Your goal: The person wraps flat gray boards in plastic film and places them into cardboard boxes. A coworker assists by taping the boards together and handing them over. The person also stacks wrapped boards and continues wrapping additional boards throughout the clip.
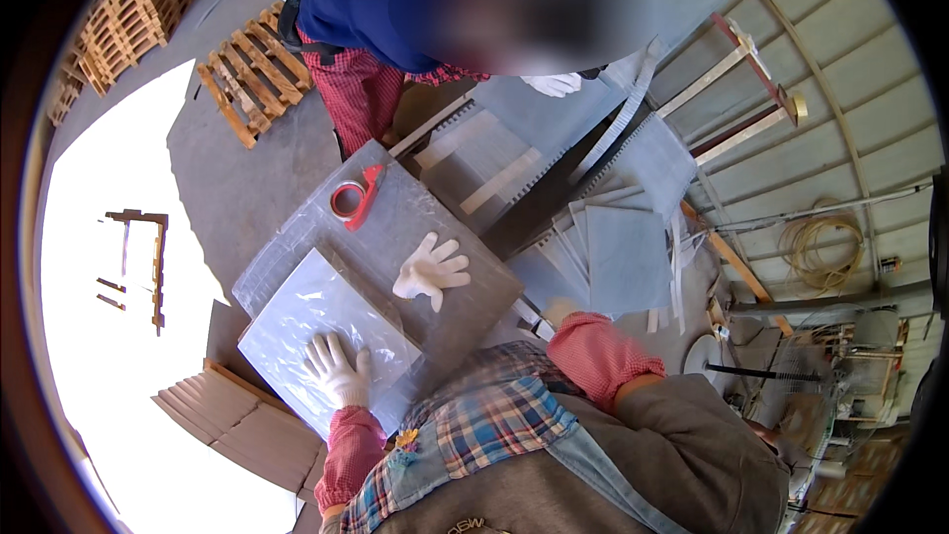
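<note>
My left hand (336, 370), in a white knit glove, lies flat with fingers spread on a clear plastic-wrapped stack of pale sheets (297, 311). The stack sits at the near left of a grey worktable (474, 302). A loose white glove (432, 272) lies palm-flat on the table, with no arm in it. Beyond it rests a red tape dispenser (366, 198) with a roll of tape. My right hand (561, 311) is past the table's right edge, below a red checked sleeve; it is blurred and mostly hidden, so its fingers do not show.
Across the table a person in a blue top (366, 0) leans over a bench of grey sheets (539, 114). Loose grey panels (628, 257) lean at the right. Folded cardboard (232, 425) stands at the left, and a wooden pallet (252, 74) lies on the floor behind.
</note>
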### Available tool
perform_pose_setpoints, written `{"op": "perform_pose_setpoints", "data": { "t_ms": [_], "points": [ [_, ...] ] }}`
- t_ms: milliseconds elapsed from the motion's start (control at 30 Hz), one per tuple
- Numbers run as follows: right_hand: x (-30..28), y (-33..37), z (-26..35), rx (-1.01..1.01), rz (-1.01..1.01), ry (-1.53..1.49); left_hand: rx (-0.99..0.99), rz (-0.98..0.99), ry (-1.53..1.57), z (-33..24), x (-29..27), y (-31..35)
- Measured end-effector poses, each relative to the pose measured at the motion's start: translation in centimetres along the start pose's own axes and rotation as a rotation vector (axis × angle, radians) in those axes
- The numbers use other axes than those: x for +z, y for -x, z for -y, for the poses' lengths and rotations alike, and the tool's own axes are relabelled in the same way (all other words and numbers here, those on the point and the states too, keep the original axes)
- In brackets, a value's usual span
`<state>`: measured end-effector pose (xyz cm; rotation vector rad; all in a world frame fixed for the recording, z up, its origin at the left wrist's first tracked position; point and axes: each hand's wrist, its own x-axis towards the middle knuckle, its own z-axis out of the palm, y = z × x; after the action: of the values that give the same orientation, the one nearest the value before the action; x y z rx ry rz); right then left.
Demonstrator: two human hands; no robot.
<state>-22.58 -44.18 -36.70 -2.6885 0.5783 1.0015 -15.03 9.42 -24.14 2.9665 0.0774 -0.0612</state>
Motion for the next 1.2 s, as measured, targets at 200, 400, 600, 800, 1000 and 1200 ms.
{"op": "perform_pose_setpoints", "data": {
  "t_ms": [200, 400, 600, 800, 1000, 1200],
  "points": [
    [-9.5, -0.7, 8.5, -0.044, -0.156, -0.339, -0.026, -0.003, -0.035, 1.1, 0.0, 0.2],
    [-5.6, -0.3, 7.3, -0.371, -0.135, -0.114, -0.014, -0.019, -0.006, 0.6, -0.5, 0.1],
    [-4.1, -1.7, 4.9, -0.128, -0.006, -0.050, -0.006, -0.054, 0.008, 0.5, -1.2, 0.0],
    [-8.5, 2.1, 9.1, 0.047, -0.528, -0.332, -0.008, -0.029, 0.037, 0.8, -2.4, -0.5],
    [-13.6, 6.0, 22.0, -0.258, -0.352, -0.755, -0.013, -0.086, 0.082, 1.6, -2.9, 0.0],
    [-13.5, 5.9, 34.6, -0.540, -0.218, -0.338, -0.005, -0.125, 0.111, 2.0, -2.2, 0.1]
  ]
}}
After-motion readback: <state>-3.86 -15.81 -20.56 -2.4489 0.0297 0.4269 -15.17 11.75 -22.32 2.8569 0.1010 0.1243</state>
